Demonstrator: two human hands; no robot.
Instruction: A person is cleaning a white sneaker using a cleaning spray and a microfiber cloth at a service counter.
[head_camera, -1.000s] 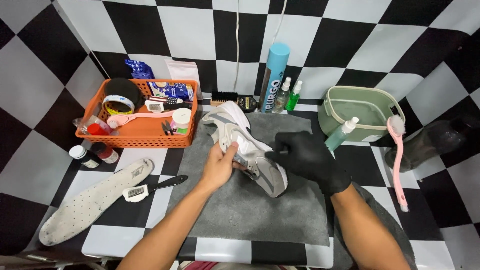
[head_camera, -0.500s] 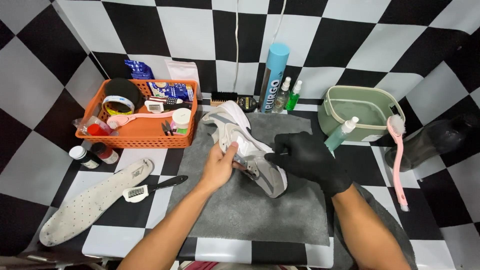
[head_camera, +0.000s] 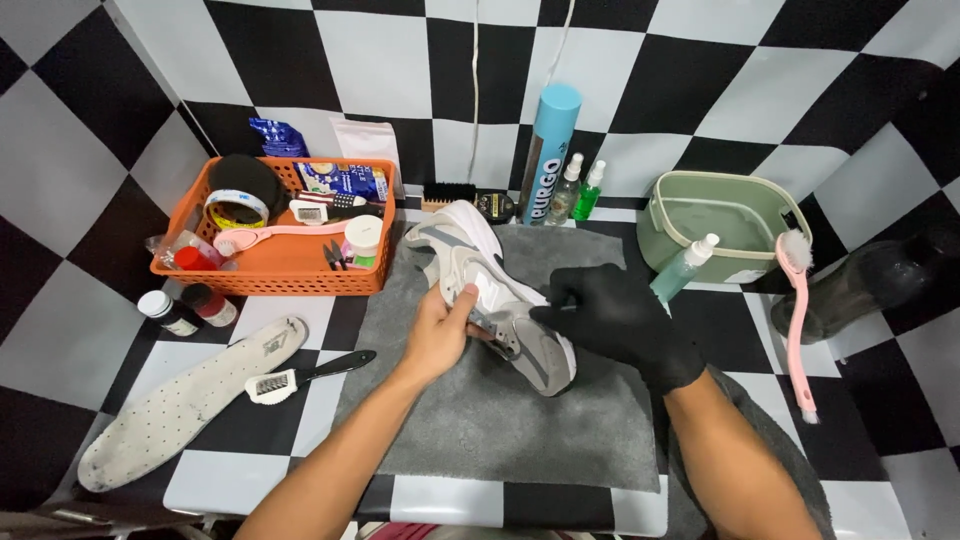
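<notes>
The bare left hand (head_camera: 437, 335) grips the grey sneaker (head_camera: 492, 293) mid-towel (head_camera: 500, 420); the gloved right hand (head_camera: 612, 318) pinches its side, towel edges free

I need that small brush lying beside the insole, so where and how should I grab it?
Take the small brush by its black handle, coming from the right: the handle points toward the grey towel, and the white bristle head lies against the insole.
</notes>
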